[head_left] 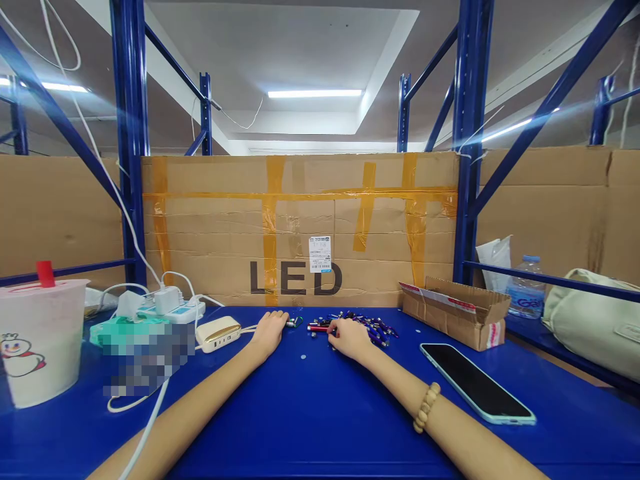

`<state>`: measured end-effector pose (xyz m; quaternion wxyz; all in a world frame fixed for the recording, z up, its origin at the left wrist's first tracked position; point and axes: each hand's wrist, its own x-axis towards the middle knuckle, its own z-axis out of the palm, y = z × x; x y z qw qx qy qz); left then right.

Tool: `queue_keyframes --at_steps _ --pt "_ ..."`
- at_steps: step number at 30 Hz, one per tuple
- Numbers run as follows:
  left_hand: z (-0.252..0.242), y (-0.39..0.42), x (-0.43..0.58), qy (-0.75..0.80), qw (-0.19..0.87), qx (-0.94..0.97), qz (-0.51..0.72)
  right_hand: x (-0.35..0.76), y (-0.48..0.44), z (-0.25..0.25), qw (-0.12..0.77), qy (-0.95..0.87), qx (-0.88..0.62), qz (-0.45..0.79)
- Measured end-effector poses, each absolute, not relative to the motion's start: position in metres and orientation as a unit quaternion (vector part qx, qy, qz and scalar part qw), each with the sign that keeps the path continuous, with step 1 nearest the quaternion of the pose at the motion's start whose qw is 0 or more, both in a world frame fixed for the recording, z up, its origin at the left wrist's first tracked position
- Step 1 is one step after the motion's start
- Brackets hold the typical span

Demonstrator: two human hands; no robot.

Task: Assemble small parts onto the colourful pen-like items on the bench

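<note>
Now, left hand (pixel 269 333): lies palm down at lower centre, fingers pressed together, tips toward a small metal fitting with a green loop (pixel 295 323). Whether they touch it, I cannot tell.

Right hand (pixel 350 339): fingers gathered at a red-and-silver piece (pixel 318 327), by the heap's near edge. Whether they pinch it is hidden; a beaded bracelet (pixel 427 407) circles the wrist.

Small parts: a heap of slim dark-blue parts (pixel 367 327) sits at centre, just ahead of the right hand and within easy reach of both hands. A few pale discs (pixel 303 357) lie apart from it.

Right side: a smartphone (pixel 477 383) lies flat on the blue table (pixel 310 427), clear of the hands, and an open cardboard box (pixel 455 313) stands beyond it.

Left side: a power strip (pixel 170 310), a power bank (pixel 217 333) and a plastic cup (pixel 40 340) stay to the side, keeping their cords away from the central working space.
</note>
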<state>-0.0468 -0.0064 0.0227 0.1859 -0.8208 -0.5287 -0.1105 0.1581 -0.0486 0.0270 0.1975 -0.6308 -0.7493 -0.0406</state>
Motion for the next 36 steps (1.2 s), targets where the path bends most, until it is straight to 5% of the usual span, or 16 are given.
queue_keyframes --at_steps 6,12,22,36 --pt "0.024 -0.024 -0.049 -0.497 0.16 -0.82 -0.235 0.155 -0.054 0.028 0.241 -0.746 -0.62 -0.021" --pt "0.03 -0.038 -0.04 -0.382 0.163 -0.892 -0.177 0.147 -0.06 0.03 0.374 -0.76 -0.531 -0.036" --pt "0.032 -0.041 -0.037 -0.429 0.152 -0.887 -0.081 0.136 -0.073 0.027 0.252 -0.877 -0.407 -0.038" --pt "0.034 -0.043 -0.037 -0.477 0.129 -0.862 -0.117 0.138 -0.072 0.031 0.304 -0.848 -0.434 -0.015"
